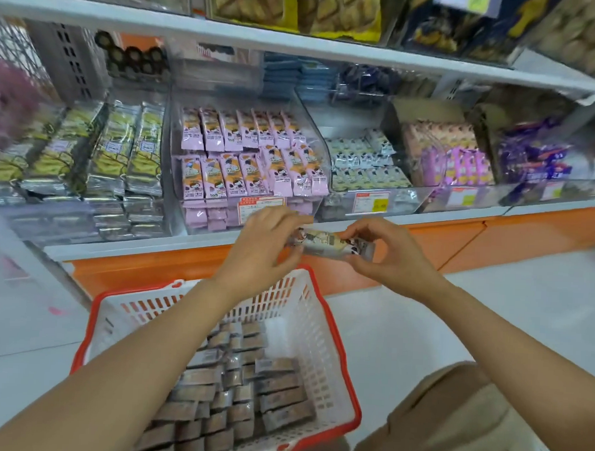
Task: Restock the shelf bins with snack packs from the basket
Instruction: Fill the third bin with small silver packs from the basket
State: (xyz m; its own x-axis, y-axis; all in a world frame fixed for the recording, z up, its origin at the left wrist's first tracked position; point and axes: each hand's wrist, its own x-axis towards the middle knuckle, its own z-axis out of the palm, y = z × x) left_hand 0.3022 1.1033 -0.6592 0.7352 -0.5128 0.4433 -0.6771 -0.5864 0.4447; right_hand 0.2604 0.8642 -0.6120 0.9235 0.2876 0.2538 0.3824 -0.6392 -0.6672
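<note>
The left hand (267,239) and right hand (388,255) each pinch one end of a snack pack (326,243); both grips hold it. The pack is above the basket (313,328), just in front of the bin (319,124) of pink packs (248,155).

Bright, even light, maybe from lamps overhead, leaves soft shadows. The clear bins (410,196) shine with glare. The picture bends and blurs near its edges.
</note>
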